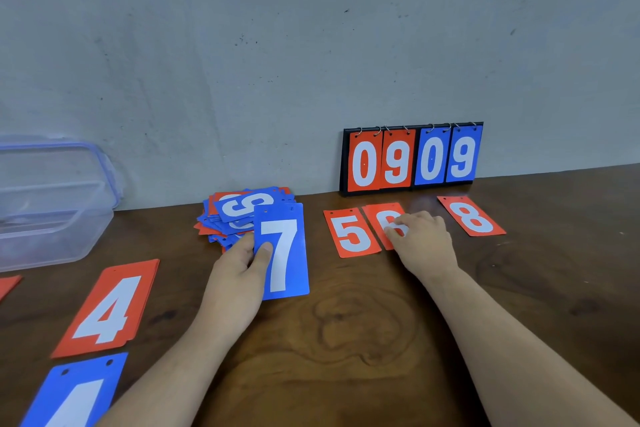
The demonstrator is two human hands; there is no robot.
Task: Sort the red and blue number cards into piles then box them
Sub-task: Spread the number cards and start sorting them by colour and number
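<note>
Left grip: left hand (239,267) pinches blue 7 card (284,253), dead centre.
Right grip: right hand (424,241), fingertips on red 6 card (382,217), 1 o'clock; pinching or pressing, cannot tell.
Best move: square the 7 onto blue pile (74,392), 7 o'clock.
</note>
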